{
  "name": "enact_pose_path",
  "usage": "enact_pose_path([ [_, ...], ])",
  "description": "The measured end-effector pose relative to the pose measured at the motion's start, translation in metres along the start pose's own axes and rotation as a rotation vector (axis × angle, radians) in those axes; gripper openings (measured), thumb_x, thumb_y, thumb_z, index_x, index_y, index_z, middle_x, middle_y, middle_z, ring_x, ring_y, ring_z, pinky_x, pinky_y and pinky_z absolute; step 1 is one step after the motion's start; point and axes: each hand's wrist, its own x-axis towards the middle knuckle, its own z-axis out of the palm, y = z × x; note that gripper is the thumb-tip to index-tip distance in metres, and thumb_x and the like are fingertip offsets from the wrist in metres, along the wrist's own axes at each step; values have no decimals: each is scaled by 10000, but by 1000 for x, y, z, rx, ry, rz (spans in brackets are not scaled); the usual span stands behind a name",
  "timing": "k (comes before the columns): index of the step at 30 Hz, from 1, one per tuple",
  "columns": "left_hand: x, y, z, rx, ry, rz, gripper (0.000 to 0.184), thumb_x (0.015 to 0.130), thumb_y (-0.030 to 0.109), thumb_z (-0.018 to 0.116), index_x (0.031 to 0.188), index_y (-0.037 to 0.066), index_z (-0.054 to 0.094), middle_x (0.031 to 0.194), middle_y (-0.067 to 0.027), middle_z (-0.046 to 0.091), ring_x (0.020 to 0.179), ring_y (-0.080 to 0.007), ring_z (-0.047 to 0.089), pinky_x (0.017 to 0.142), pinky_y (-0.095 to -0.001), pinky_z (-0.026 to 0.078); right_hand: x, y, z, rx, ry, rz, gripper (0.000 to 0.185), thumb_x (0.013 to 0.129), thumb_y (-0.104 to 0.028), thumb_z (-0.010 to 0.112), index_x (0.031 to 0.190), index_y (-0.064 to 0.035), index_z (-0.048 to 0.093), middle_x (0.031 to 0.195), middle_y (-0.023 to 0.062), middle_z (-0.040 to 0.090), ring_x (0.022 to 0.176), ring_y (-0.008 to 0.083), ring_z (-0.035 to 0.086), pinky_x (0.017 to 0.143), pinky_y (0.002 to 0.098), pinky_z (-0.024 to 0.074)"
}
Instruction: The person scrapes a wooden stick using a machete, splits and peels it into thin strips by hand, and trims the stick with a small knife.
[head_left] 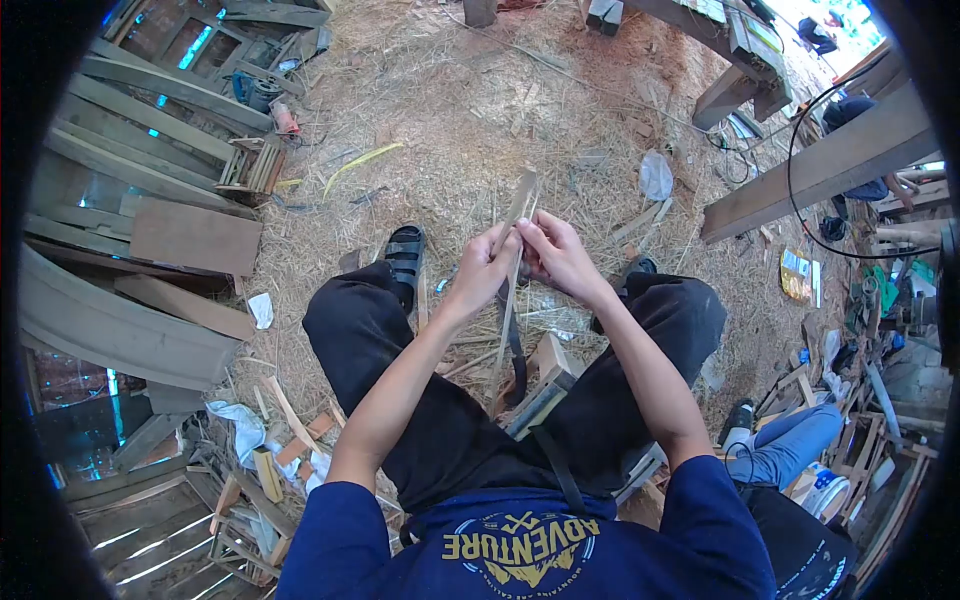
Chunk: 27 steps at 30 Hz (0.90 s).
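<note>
My left hand [480,272] is closed around a flat, pale strip of wood or bamboo [519,202], whose upper end points away from me. Close against it, my right hand [562,262] has its thumb and fingers pinched together at the same spot. A longer, thinner strip [506,335] runs from between the hands down toward my lap. Fingers hide exactly where the strips meet and which hand bears each one. Below the hands, a dark curved band [516,350] hangs beside a wooden block [553,362] between my knees.
Straw and shavings cover the ground [470,130]. Planks [150,110] lean at left, near scrap wood [240,510]. A thick beam [815,165] with a black cable crosses at right. Another person's jeans-clad leg [790,450] is at lower right; a plastic bag [655,177] lies ahead.
</note>
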Motion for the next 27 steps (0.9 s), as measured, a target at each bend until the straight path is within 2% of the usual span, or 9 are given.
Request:
enact_pose_path([
  [4, -1, -5, -5, 70, -17, -8, 286, 1045, 265, 555, 1046, -2, 657, 712, 49, 469, 664, -49, 392, 565, -259, 350, -3, 5, 2, 103, -12, 23, 265, 1086, -292, 493, 960, -66, 550, 729, -31, 502, 573, 43, 464, 492, 213, 376],
  [6, -3, -5, -4, 53, -31, 17, 262, 1033, 245, 570, 1016, -3, 653, 701, 48, 479, 652, -46, 407, 555, -263, 352, -4, 10, 4, 163, -7, 14, 267, 1089, -283, 487, 948, -64, 548, 718, -35, 487, 574, 43, 456, 497, 219, 376],
  [10, -3, 5, -8, 130, -70, 9, 209, 1002, 191, 602, 954, -8, 641, 675, 38, 504, 629, -48, 431, 539, -274, 365, -9, 4, 6, 67, 57, -67, 321, 1079, -272, 493, 882, -35, 584, 656, -25, 515, 555, 59, 488, 493, 256, 395],
  [13, -4, 20, -6, 152, -43, 43, 247, 1029, 232, 584, 891, 35, 641, 661, 72, 412, 619, -32, 370, 525, -262, 316, -13, -11, 5, 44, 67, -72, 305, 1074, -245, 499, 896, -18, 596, 647, -19, 520, 551, 62, 491, 493, 256, 391],
  [16, 1, 24, -9, 179, -71, 109, 231, 1014, 214, 597, 888, 26, 641, 651, 68, 413, 612, -37, 381, 518, -268, 324, -8, -5, 0, -103, 118, -165, 306, 1067, -232, 510, 885, 0, 591, 638, -11, 527, 560, 54, 492, 493, 254, 388],
  [22, 14, 26, -21, 198, -7, 141, 209, 992, 206, 625, 893, 22, 641, 661, 64, 465, 634, -32, 424, 543, -252, 357, -7, -16, -5, -100, 208, -150, 297, 1059, -214, 524, 868, 5, 586, 629, -18, 525, 568, 46, 483, 489, 255, 378],
  [25, 14, 17, -23, 257, -33, 53, 133, 933, 131, 660, 957, 0, 658, 677, -6, 571, 633, -59, 482, 549, -280, 406, -2, -5, -4, 35, 126, -85, 278, 1058, -216, 531, 878, -12, 590, 650, -27, 523, 572, 44, 479, 493, 250, 376],
  [27, 9, 12, -18, 220, -16, 43, 147, 945, 148, 660, 952, 2, 653, 672, 9, 556, 631, -54, 473, 544, -276, 398, -3, 2, 1, 120, 106, -71, 278, 1059, -229, 534, 878, -25, 585, 664, -32, 517, 575, 43, 475, 498, 243, 374],
])
